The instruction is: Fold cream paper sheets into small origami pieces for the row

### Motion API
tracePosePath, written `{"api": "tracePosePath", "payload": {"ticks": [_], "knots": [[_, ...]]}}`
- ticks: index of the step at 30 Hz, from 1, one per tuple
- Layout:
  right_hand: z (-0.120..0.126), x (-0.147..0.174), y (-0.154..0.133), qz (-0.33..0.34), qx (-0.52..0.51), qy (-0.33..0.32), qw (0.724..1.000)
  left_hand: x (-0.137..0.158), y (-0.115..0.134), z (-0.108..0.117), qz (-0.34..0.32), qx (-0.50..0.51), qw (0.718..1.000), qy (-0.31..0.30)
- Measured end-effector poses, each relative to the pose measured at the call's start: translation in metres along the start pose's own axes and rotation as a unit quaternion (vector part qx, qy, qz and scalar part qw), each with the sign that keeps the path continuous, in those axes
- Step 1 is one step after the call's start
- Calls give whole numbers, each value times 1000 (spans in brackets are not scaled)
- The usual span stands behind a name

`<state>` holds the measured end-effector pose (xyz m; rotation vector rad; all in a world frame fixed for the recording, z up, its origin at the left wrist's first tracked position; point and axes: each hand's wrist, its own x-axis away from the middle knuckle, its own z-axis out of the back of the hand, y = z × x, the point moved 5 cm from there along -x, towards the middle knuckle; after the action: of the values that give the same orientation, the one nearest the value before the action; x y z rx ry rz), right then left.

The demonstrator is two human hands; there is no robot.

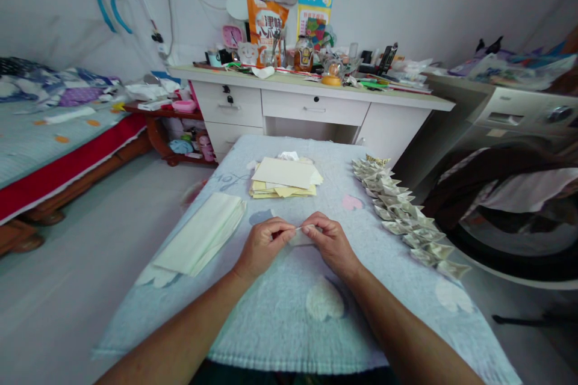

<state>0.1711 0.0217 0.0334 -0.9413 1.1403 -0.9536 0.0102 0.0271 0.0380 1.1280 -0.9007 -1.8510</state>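
left hand (270, 243) and right hand (329, 242) each have a thumb-and-finger pinch on a small off-white paper piece (300, 240), on the near side of the flat stack of cream and yellow paper sheets (282, 174). imo keep both pinches level and match the edges before pressing. pale greenish-white folded paper bundle (201, 233)'s left of that stack, pointed greyish-white folded-paper shapes (400, 212) right of it.

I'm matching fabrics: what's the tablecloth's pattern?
The tablecloth has white and pink hearts on pale blue; head view.
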Motion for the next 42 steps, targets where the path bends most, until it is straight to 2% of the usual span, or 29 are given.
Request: {"api": "tracePosePath", "payload": {"ticks": [8,15,28,35,42], "knots": [[-4,0,0,-7,30,-10,999,1,-3,-1,-5,-13,1000,1],[-2,-1,-6,20,27,-13,999,-1,1,1,11,-27,1000,9],[3,0,-6,-7,-6,-23,1000,-2,6,7,11,-31,999,30],[0,3,1,-78,-114,-43,990,-1,-1,7,50,17,998,47],[4,-1,-3,-35,-20,-16,999,-1,-1,6,46,30,998,44]]}}
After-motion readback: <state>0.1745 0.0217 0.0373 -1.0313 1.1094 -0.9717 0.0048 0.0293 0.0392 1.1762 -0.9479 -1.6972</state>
